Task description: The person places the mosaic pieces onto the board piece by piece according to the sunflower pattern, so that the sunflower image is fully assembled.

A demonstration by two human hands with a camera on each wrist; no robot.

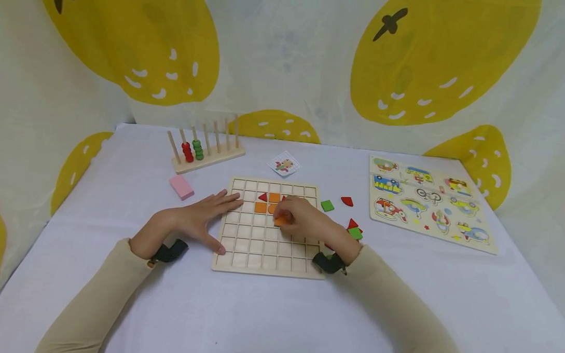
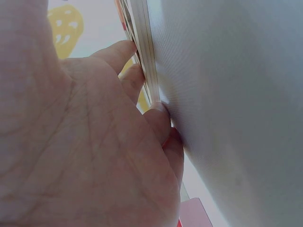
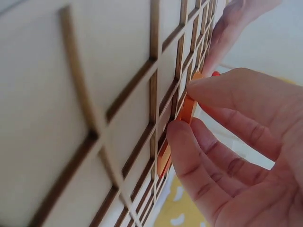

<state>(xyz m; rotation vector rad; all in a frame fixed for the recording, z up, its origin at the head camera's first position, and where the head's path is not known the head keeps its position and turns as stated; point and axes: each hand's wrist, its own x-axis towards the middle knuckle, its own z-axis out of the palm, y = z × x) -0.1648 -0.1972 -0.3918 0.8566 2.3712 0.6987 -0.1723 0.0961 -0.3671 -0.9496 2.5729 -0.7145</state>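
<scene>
Sleeves [image 1: 398, 305] cropped, right hand [image 1: 305, 219] partly hides orange tile [image 3: 188, 109].

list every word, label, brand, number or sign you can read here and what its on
No readable text in any view.
Picture board: printed details too small to tell whether any are letters or numbers.
Pattern card: any print is too small to read.
Grid board: no lettering seen on its visible part.

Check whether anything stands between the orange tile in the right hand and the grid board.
Nothing visible: the right hand pinches the orange tile over the grid board; the left hand rests at the board's left edge.
</scene>
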